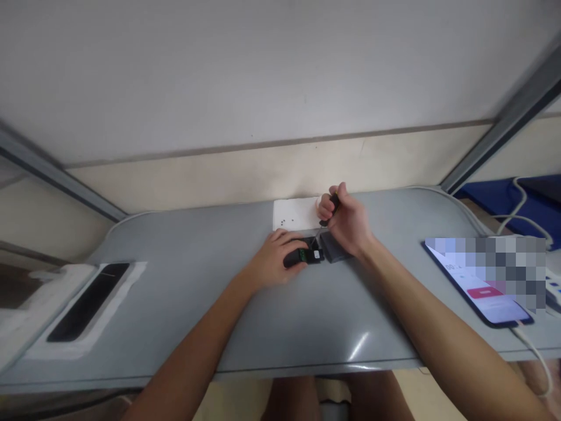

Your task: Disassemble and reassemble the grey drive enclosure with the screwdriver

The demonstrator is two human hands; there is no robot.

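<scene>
My left hand is closed around a small black electronic device on the grey table. A strip of green circuit board shows beside my fingers, and a small white label is at the device's right end. In my right hand is a screwdriver with a dark handle, held tilted with its thin shaft down toward the device. Whether its tip touches a screw cannot be made out. Partly under my right hand lies a flat dark grey piece. Several tiny dark screws rest on a white sheet behind the device.
A lit phone with a white cable lies at the right. On the left, a black slab-like thing rests on white material beside a white box-like object. A wall and slanted metal posts bound the table.
</scene>
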